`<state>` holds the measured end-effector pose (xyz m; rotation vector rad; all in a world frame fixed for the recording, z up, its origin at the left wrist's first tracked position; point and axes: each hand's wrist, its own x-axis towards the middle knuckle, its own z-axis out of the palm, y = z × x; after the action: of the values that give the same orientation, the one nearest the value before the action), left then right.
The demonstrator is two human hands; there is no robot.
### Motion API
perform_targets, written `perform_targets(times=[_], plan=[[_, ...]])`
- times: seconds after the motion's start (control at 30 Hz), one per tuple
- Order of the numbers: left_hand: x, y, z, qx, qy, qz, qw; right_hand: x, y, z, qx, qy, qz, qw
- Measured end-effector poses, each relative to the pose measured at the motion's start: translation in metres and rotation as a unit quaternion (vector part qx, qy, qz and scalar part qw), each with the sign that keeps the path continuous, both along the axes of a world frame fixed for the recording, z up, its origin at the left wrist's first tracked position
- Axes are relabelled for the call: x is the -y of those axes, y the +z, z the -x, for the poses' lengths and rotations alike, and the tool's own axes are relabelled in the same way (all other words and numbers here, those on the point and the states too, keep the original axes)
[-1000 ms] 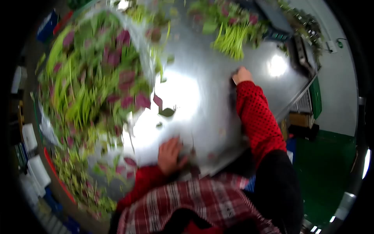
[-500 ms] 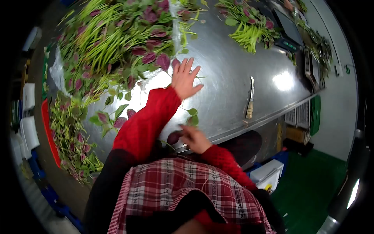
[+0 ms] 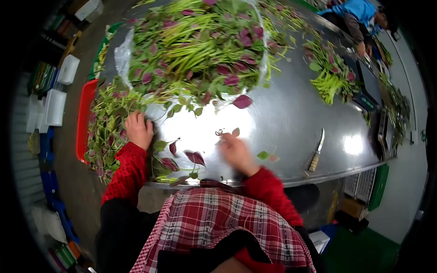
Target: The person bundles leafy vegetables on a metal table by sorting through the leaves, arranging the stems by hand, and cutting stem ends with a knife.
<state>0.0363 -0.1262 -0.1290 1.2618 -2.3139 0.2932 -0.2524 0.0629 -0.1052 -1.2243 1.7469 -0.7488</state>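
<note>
My left hand [image 3: 139,130] rests at the right edge of a pile of leafy trimmings [image 3: 107,123], its fingers bent on or beside the greens; whether it grips any is unclear. My right hand [image 3: 237,153], somewhat blurred, is over the metal table with its fingers drawn together near a small leaf [image 3: 236,132]. Loose purple and green leaves [image 3: 195,158] lie between my hands. A big heap of green stems with purple leaves [image 3: 195,50] sits on clear plastic beyond them. To the right lies a knife [image 3: 317,150] with a pale handle.
A bundle of greens [image 3: 328,86] lies at the right beside a dark scale [image 3: 367,84]. Farther back, a person in blue [image 3: 357,13] works at the table. A red crate [image 3: 84,119] stands at the left. The table's front edge [image 3: 339,172] runs before me.
The view has shifted, bringing the other person into sight. My left hand has moved left to the trimmings, from spread to bent fingers. My right hand has moved farther over the table. The knife lies free.
</note>
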Motion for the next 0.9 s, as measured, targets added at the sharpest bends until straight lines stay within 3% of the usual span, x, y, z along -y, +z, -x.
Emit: perform_targets(times=[0.03, 0.07, 0.1, 0.13, 0.17, 0.2, 0.23, 0.3, 0.37, 0.43, 0.47, 0.5, 0.53, 0.57, 0.63, 0.7, 0.8, 0.83, 0.87, 0.9], plan=[[-0.010, 0.016, 0.012, -0.030, -0.036, 0.010, 0.999, 0.014, -0.028, 0.034, -0.049, -0.113, 0.103, 0.987], [-0.028, 0.015, 0.031, -0.066, -0.104, 0.012, 0.992, 0.031, -0.013, 0.067, -0.133, -0.165, 0.135, 0.968], [-0.056, -0.008, 0.047, -0.042, -0.184, -0.084, 0.978, 0.048, -0.025, 0.094, -0.260, -0.170, 0.250, 0.917], [-0.078, -0.012, 0.076, -0.073, -0.385, -0.117, 0.912, 0.062, -0.050, 0.112, -0.277, -0.181, 0.203, 0.922], [-0.128, -0.054, 0.112, -0.151, -0.334, -0.226, 0.902, 0.072, -0.046, 0.098, -0.270, -0.157, 0.216, 0.925], [-0.145, -0.038, 0.138, -0.154, -0.462, -0.199, 0.851, 0.075, -0.041, 0.069, -0.088, -0.012, 0.157, 0.984], [-0.164, -0.048, 0.162, -0.132, -0.509, -0.174, 0.833, 0.079, -0.034, 0.039, 0.093, 0.141, 0.085, 0.982], [-0.135, -0.066, 0.172, -0.075, -0.442, -0.165, 0.879, 0.074, 0.007, 0.002, 0.109, 0.141, 0.056, 0.982], [-0.126, -0.088, 0.167, 0.025, -0.378, -0.178, 0.908, 0.063, 0.014, 0.028, 0.110, 0.045, 0.059, 0.991], [-0.052, -0.072, 0.105, 0.163, -0.273, -0.222, 0.922, 0.032, -0.009, 0.085, 0.120, -0.102, 0.034, 0.987], [-0.011, -0.086, 0.077, -0.071, -0.167, -0.160, 0.970, 0.010, -0.028, 0.113, 0.038, -0.126, 0.033, 0.991], [0.026, -0.068, 0.041, 0.045, -0.116, -0.141, 0.982, -0.021, -0.064, 0.142, -0.080, -0.123, 0.044, 0.988], [0.063, -0.050, 0.005, 0.166, -0.075, -0.116, 0.976, -0.044, -0.074, 0.154, -0.087, -0.113, 0.001, 0.990], [0.095, -0.062, -0.040, 0.160, -0.106, -0.012, 0.981, -0.061, -0.075, 0.145, -0.055, -0.153, -0.016, 0.987], [0.149, -0.053, -0.089, 0.255, 0.017, -0.058, 0.965, -0.082, -0.077, 0.121, -0.023, -0.182, -0.002, 0.983], [0.178, -0.057, -0.137, 0.230, 0.131, 0.059, 0.963, -0.089, -0.072, 0.104, -0.015, -0.211, 0.015, 0.977], [0.129, -0.004, -0.099, 0.201, 0.174, 0.002, 0.964, -0.101, -0.073, 0.097, -0.002, -0.246, -0.006, 0.969], [0.101, 0.025, -0.072, 0.125, 0.099, -0.226, 0.961, -0.102, -0.074, 0.094, 0.004, -0.240, -0.014, 0.971], [0.046, 0.039, -0.048, 0.112, 0.035, -0.299, 0.947, -0.102, -0.074, 0.093, 0.003, -0.244, -0.004, 0.970], [-0.004, -0.009, -0.064, 0.105, -0.143, -0.219, 0.959, -0.100, -0.076, 0.095, 0.000, -0.248, 0.007, 0.969]])
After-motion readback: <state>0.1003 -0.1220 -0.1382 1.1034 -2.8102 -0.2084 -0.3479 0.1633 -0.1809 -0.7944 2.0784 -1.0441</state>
